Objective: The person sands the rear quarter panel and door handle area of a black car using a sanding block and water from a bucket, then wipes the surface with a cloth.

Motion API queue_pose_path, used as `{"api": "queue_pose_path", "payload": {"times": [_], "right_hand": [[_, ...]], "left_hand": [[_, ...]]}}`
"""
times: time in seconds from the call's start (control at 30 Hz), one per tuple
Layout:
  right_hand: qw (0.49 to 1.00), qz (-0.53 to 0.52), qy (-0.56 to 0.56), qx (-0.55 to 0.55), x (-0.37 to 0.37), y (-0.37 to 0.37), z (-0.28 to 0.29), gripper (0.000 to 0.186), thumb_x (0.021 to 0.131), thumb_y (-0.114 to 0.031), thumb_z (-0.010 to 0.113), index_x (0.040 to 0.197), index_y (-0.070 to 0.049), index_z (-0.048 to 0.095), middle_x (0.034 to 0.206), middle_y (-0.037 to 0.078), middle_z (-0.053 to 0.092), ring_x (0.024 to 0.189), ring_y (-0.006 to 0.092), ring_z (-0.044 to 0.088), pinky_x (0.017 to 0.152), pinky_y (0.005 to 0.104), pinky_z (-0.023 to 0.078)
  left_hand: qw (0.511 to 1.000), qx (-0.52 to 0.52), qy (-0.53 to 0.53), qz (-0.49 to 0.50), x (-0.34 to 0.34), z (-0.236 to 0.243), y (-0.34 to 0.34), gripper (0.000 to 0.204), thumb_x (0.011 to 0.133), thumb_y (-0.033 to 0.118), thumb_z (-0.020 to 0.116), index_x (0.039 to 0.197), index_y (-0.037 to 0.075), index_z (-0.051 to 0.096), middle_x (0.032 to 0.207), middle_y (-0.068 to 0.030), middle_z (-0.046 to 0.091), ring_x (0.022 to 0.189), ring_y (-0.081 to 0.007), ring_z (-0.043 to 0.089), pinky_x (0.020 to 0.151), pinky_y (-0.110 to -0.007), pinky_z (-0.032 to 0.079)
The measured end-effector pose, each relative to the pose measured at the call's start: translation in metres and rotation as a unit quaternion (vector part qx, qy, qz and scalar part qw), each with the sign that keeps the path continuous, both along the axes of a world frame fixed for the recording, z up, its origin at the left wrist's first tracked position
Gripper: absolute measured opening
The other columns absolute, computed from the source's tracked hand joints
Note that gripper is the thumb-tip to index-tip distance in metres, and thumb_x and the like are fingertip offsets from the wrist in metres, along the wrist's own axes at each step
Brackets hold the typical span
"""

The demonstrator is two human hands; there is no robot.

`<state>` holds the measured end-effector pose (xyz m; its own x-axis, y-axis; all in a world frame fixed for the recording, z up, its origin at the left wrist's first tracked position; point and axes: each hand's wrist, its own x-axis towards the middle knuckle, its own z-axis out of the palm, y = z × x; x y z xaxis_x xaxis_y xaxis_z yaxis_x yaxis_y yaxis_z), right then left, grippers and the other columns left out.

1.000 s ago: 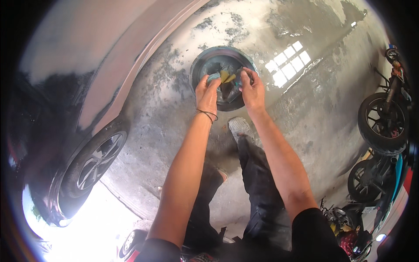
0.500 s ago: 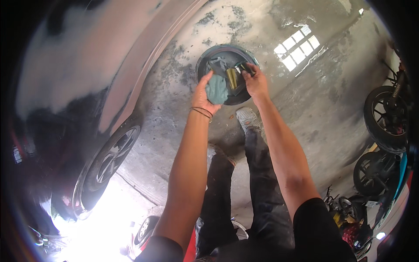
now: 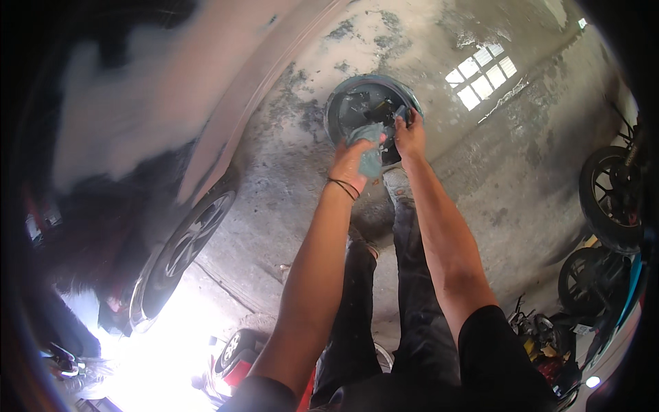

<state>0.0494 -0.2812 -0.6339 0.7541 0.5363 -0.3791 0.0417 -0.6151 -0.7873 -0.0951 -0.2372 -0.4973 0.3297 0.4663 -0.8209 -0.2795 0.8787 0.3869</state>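
Observation:
A round dark bucket (image 3: 332, 108) with some liquid and a few pieces in it stands on the floor ahead of me. Over its near left rim, my left hand (image 3: 349, 166) is closed around a wet, crumpled grey-green cloth (image 3: 371, 162). My right hand (image 3: 410, 139) is at the bucket's right side, thumb and fingers pinching a small dark grey piece (image 3: 401, 112) whose kind I cannot make out. A dark, yellowish-edged piece (image 3: 382, 107) lies inside the bucket, partly in shadow.
A car body (image 3: 226, 117) with pale, sanded-looking patches runs along the left, with its wheel (image 3: 189, 240) below. Motorbikes (image 3: 607, 199) stand at the right edge. The concrete floor (image 3: 494, 178) has wet patches. My shoe (image 3: 397, 184) is close to the bucket.
My left hand has turned and moved right with the cloth, which is now more crumpled. The gold-coloured piece near my right hand now shows only as a thin yellowish edge in the bucket.

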Motion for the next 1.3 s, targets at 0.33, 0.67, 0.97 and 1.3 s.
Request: {"api": "queue_pose_path", "payload": {"times": [0.33,0.67,0.97,1.3], "right_hand": [[0.885,-0.184,0.411,0.116,0.002,-0.014,0.108,0.033,0.106,-0.014,0.07,0.136,-0.003,0.062,0.115,0.009,0.07,0.094,0.017,0.068,0.073,0.0342,0.058],[0.619,-0.074,0.694,0.36,0.061,-0.047,0.117,0.032,0.108,-0.031,0.065,0.129,-0.007,0.069,0.118,0.009,0.073,0.109,0.0252,0.074,0.09,0.0419,0.062],[0.87,-0.017,0.47,0.149,-0.01,0.09,0.488,0.039,0.113,-0.038,0.062,0.135,-0.006,0.065,0.118,0.005,0.072,0.097,0.0179,0.071,0.081,0.0363,0.062],[0.841,0.047,-0.134,0.522,-0.12,0.23,0.736,0.042,0.113,-0.01,0.058,0.154,-0.002,0.061,0.149,0.022,0.068,0.137,0.0343,0.067,0.112,0.0388,0.053]], "left_hand": [[0.986,0.012,0.16,0.055,0.06,0.088,-0.017,0.037,0.095,0.031,0.087,0.125,0.011,0.076,0.108,-0.0029,0.075,0.087,-0.0177,0.07,0.072,-0.039,0.056],[0.997,-0.053,0.058,0.005,0.137,0.273,0.014,0.021,0.091,0.028,0.079,0.094,0.007,0.076,0.085,-0.0057,0.073,0.068,-0.0181,0.072,0.064,-0.035,0.058],[0.961,0.256,0.099,-0.038,0.017,0.446,0.057,0.015,0.102,0.017,0.078,0.11,0.005,0.073,0.093,-0.0018,0.072,0.082,-0.0133,0.069,0.072,-0.034,0.059],[0.668,0.615,0.378,-0.181,-0.135,0.783,0.141,0.034,0.096,0.029,0.085,0.118,0.009,0.068,0.093,0.0006,0.066,0.083,-0.008,0.063,0.067,-0.03,0.057]]}}
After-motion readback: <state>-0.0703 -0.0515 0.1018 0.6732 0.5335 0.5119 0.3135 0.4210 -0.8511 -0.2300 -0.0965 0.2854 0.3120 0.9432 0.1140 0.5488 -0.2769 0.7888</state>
